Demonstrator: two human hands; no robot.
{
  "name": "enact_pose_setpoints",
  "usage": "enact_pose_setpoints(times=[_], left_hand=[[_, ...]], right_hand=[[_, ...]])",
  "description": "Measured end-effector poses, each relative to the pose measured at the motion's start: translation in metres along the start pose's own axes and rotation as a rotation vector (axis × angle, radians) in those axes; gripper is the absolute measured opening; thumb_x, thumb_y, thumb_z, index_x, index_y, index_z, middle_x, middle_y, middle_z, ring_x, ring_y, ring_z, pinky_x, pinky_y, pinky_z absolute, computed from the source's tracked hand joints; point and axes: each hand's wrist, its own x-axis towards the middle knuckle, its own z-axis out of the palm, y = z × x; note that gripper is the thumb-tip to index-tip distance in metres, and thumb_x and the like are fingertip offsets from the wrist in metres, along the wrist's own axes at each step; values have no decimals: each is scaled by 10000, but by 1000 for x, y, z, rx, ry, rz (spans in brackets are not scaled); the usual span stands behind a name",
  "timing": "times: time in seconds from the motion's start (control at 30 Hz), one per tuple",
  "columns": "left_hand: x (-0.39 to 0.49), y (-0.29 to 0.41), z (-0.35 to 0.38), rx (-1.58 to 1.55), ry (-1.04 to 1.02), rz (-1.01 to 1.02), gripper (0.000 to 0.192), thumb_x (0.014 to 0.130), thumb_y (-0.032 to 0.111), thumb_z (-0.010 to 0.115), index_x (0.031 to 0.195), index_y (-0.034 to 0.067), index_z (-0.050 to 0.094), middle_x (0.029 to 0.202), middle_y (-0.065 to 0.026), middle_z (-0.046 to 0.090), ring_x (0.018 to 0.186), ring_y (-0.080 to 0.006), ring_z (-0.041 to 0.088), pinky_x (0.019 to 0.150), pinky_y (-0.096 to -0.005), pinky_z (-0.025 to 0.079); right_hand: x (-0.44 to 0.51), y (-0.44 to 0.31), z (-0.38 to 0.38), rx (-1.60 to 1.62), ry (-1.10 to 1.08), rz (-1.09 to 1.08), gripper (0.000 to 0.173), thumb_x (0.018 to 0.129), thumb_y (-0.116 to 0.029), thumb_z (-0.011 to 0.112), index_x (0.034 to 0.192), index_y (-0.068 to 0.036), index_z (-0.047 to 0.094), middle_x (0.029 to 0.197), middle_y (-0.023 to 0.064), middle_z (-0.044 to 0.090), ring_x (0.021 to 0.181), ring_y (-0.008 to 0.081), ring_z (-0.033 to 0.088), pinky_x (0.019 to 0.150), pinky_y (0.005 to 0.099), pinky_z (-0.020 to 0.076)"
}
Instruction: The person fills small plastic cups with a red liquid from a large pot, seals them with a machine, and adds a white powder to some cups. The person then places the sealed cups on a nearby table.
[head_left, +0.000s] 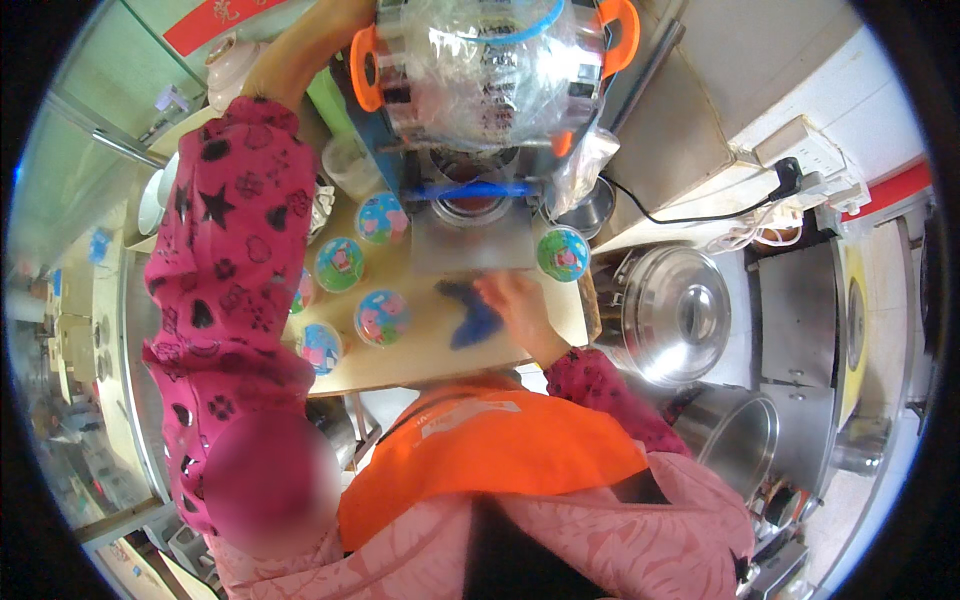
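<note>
My left arm reaches up past the left side of a cup-sealing machine (472, 191); the hand itself is cut off at the top edge. Near the table's front, my right hand (514, 304) is over a blurred dark blue cloth (474, 315), its fingers partly spread; whether it touches the cloth is unclear. Several round cups with printed cartoon film lids stand about, among them one at the centre left (382, 318), one behind it (340, 264) and one to the right of the machine (563, 254). A clear plastic container with orange handles (495, 82) sits above the machine.
Right of the table (450, 364) stand a lidded steel pot (679, 315) and an open steel pot (739, 439). A black plug cable (690, 220) runs to a power strip (806, 154). A metal bowl (592, 210) and a plastic bag (585, 169) lie beside the machine.
</note>
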Motion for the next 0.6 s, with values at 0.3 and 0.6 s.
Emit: enact_pose_setpoints(times=[0.3,0.6], left_hand=[[6,0,-1,8,-18,12,316,929,331,577,1089,67,643,986,-3,659,855,-91,606,748,-270,499],[9,-5,-4,28,-32,50,322,927,331,576,1091,61,639,996,-10,654,870,-100,600,764,-276,493]], right_hand=[[69,-16,9,70,9,-103,275,955,-266,618,1013,3,625,984,116,667,939,224,665,810,316,556],[93,-25,14,45,38,-145,264,958,-240,612,980,20,652,929,126,693,853,223,683,782,300,559]])
